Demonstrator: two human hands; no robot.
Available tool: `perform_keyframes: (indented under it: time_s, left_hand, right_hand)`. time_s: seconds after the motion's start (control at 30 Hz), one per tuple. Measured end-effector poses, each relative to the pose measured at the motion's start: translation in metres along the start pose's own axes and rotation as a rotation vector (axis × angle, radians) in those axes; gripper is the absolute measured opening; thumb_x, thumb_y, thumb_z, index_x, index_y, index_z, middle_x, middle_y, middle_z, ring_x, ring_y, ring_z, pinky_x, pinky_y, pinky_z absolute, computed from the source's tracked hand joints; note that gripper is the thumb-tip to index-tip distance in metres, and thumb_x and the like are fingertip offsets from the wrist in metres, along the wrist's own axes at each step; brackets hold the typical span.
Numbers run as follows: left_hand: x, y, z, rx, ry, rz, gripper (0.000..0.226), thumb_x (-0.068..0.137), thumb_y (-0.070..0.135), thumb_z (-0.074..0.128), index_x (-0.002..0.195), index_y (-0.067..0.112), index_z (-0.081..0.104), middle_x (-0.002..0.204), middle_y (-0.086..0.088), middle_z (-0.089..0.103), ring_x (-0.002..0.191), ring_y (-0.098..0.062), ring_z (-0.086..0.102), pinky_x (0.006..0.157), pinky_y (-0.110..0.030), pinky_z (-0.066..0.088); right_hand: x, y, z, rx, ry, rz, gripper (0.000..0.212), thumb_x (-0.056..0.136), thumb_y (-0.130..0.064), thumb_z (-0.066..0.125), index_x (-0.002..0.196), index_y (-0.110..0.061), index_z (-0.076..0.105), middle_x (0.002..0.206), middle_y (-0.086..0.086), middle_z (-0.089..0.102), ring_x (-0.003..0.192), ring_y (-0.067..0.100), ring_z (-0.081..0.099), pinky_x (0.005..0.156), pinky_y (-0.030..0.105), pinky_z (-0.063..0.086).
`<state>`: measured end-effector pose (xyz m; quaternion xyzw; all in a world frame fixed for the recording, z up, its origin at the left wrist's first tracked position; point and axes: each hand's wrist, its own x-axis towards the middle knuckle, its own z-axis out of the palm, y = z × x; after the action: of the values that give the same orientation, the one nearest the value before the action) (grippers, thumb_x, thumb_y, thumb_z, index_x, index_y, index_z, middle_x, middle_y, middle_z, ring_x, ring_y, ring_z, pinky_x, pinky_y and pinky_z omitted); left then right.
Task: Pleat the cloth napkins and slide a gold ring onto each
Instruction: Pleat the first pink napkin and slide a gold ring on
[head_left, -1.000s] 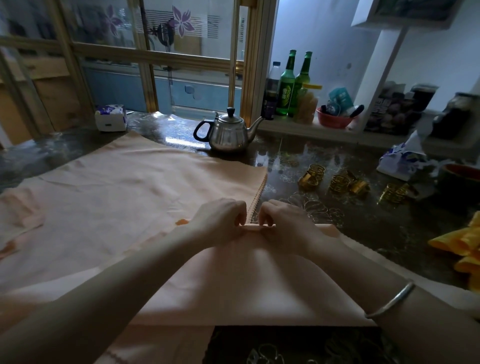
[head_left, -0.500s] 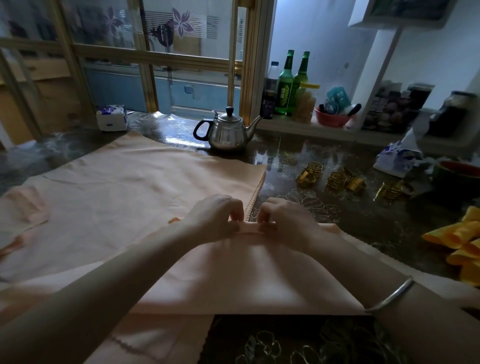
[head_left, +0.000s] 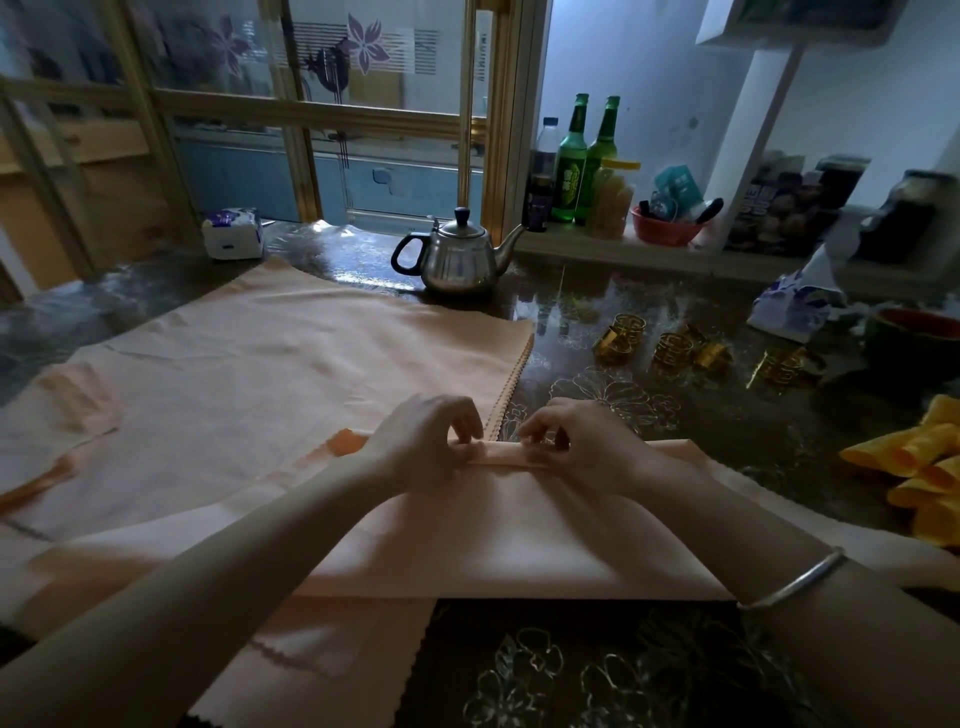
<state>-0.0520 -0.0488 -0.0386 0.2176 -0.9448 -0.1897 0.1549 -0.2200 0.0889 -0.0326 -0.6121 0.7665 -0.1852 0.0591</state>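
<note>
Just left of frame centre, the left grip (head_left: 418, 441) is pinching a narrow pleat on the far edge of the peach napkin (head_left: 493, 525), which is lying at lower centre on the dark worktop (head_left: 727, 431). Just beside it, the right grip (head_left: 587, 447) is pinching the same pleat. Gold rings (head_left: 672, 349) are lying at mid right.

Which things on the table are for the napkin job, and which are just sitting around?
For the job: peach cloth napkin, pinched by left hand and right hand; gold metal rings.
Just lying about: shiny steel teapot; two green glass bottles; red bowl; white tissue pack.
</note>
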Motion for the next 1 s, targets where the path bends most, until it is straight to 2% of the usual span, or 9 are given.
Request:
perform_keyframes:
  time_s: [0.07,0.17,0.37,0.5,0.6,0.67,0.8,0.9,1.0]
  left_hand:
    - [-0.002,0.002,-0.001,0.061,0.033,-0.035,0.023,0.079,0.027,0.074,0.101,0.028,0.068,0.099,0.009,0.068,0.081,-0.010,0.060,0.076,-0.030,0.051]
    - [-0.008,0.007,-0.003,0.167,0.061,-0.059,0.027,0.081,0.034,0.070,0.108,0.033,0.066,0.102,0.014,0.068,0.096,-0.011,0.061,0.073,-0.027,0.047]
    - [-0.029,0.018,0.000,0.328,0.150,0.099,0.026,0.083,0.038,0.064,0.108,0.035,0.061,0.103,0.014,0.065,0.094,-0.009,0.064,0.063,-0.024,0.033]
    - [-0.039,0.012,-0.001,0.181,0.144,0.052,0.015,0.082,0.047,0.064,0.093,0.038,0.068,0.096,0.018,0.064,0.077,-0.002,0.058,0.064,-0.025,0.037]
    - [-0.038,0.004,0.000,0.079,0.108,0.023,0.006,0.083,0.037,0.068,0.089,0.036,0.069,0.091,0.017,0.065,0.068,0.002,0.050,0.065,-0.028,0.046]
    - [-0.037,0.004,0.000,0.069,0.065,0.035,0.012,0.082,0.031,0.069,0.094,0.034,0.068,0.094,0.016,0.066,0.068,0.000,0.051,0.067,-0.030,0.049]
    - [-0.034,0.007,-0.003,0.096,0.033,0.067,0.029,0.087,0.034,0.066,0.115,0.032,0.063,0.113,0.016,0.063,0.079,-0.008,0.058,0.070,-0.028,0.045]
    - [-0.034,0.011,-0.008,0.169,0.018,0.051,0.029,0.086,0.036,0.066,0.115,0.036,0.065,0.112,0.017,0.065,0.095,-0.010,0.061,0.068,-0.025,0.038]
    - [-0.038,0.016,-0.010,0.251,0.071,0.079,0.021,0.083,0.037,0.068,0.104,0.036,0.066,0.105,0.016,0.065,0.093,-0.010,0.062,0.064,-0.025,0.034]
  right_hand:
    - [-0.001,-0.003,0.000,-0.088,-0.005,-0.021,0.017,0.087,-0.025,0.068,0.104,-0.026,0.072,0.099,-0.011,0.060,0.085,0.008,0.052,0.076,0.025,0.043]
    - [-0.006,-0.009,-0.001,-0.180,0.029,-0.072,0.014,0.088,-0.027,0.065,0.102,-0.029,0.069,0.104,-0.008,0.061,0.097,0.013,0.055,0.080,0.033,0.048]
    - [-0.021,-0.014,0.006,-0.299,0.116,-0.182,0.013,0.085,-0.023,0.064,0.097,-0.025,0.061,0.099,-0.007,0.056,0.093,0.013,0.049,0.069,0.029,0.042]
    - [-0.026,-0.013,0.007,-0.108,0.079,-0.060,0.006,0.084,-0.025,0.070,0.089,-0.026,0.066,0.088,-0.013,0.051,0.083,0.008,0.047,0.070,0.028,0.040]
    - [-0.027,-0.012,0.006,-0.008,0.073,-0.019,0.006,0.084,-0.028,0.073,0.082,-0.024,0.069,0.083,-0.013,0.051,0.075,0.007,0.049,0.071,0.031,0.047]
    - [-0.027,-0.013,0.005,0.026,0.084,-0.010,0.008,0.082,-0.022,0.074,0.083,-0.027,0.068,0.086,-0.012,0.054,0.074,0.008,0.051,0.073,0.032,0.048]
    - [-0.027,-0.018,0.004,-0.063,0.041,0.043,0.025,0.087,-0.031,0.069,0.111,-0.026,0.069,0.109,-0.009,0.058,0.088,0.010,0.052,0.082,0.030,0.046]
    - [-0.030,-0.025,0.003,-0.202,0.046,0.001,0.020,0.090,-0.030,0.063,0.109,-0.027,0.069,0.111,-0.008,0.060,0.105,0.013,0.052,0.084,0.032,0.044]
    - [-0.036,-0.029,0.004,-0.280,0.125,-0.078,0.012,0.087,-0.029,0.066,0.099,-0.026,0.064,0.104,-0.009,0.060,0.101,0.014,0.051,0.074,0.028,0.042]
